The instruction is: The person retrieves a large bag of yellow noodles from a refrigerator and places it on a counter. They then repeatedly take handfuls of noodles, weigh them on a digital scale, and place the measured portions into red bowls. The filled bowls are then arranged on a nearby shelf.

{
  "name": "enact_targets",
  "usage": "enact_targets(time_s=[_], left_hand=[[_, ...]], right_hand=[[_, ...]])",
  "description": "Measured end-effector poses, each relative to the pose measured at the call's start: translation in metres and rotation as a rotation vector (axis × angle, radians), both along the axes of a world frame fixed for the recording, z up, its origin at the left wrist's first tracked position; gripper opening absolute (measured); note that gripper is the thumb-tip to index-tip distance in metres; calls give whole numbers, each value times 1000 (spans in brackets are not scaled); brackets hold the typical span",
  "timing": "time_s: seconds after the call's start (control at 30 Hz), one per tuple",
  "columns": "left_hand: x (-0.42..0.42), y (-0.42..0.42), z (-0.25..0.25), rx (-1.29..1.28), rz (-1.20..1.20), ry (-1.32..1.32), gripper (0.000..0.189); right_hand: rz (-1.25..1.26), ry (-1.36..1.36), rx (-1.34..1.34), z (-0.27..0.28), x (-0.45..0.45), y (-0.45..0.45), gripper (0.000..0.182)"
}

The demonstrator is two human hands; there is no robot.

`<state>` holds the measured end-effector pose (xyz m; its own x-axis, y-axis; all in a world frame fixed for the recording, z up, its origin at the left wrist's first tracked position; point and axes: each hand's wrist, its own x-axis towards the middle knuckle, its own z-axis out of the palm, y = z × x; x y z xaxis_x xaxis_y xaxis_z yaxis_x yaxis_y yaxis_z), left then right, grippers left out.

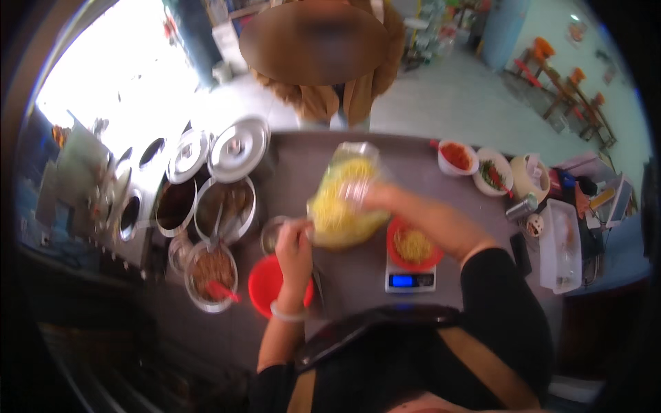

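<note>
A clear plastic bag of yellow noodles (335,206) lies on the dark counter in front of me. With its fingers closed, my left hand (295,245) pinches the bag's near left edge. My right hand (369,195), blurred and seen through shiny plastic, is at the bag's upper right part; its fingers and any grip are hidden. Below my right forearm, a red bowl with noodles (413,248) rests on a digital kitchen scale (410,281) with a lit blue display. A red bowl (266,284) stands beside my left wrist.
At left stand lidded metal pots (237,147), an open pot with a ladle (227,204) and a tub of brown food (211,273). A bowl of red sauce (458,157), a bowl of greens (493,173) and a white tray (560,248) stand at right. A person (335,98) stands across the counter.
</note>
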<state>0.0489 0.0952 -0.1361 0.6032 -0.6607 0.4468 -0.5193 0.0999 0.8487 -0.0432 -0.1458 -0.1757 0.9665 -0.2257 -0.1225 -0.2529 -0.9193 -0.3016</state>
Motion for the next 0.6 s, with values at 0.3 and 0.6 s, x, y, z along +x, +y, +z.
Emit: enact_targets(time_s=[0.3, 0.6], left_hand=[[-12, 1, -6, -52, -9, 145, 10], [-3, -4, -7, -29, -41, 133, 10]], right_hand=[[-42, 147, -197, 14, -3, 17, 88], [-311, 33, 34, -16, 18, -18, 75]])
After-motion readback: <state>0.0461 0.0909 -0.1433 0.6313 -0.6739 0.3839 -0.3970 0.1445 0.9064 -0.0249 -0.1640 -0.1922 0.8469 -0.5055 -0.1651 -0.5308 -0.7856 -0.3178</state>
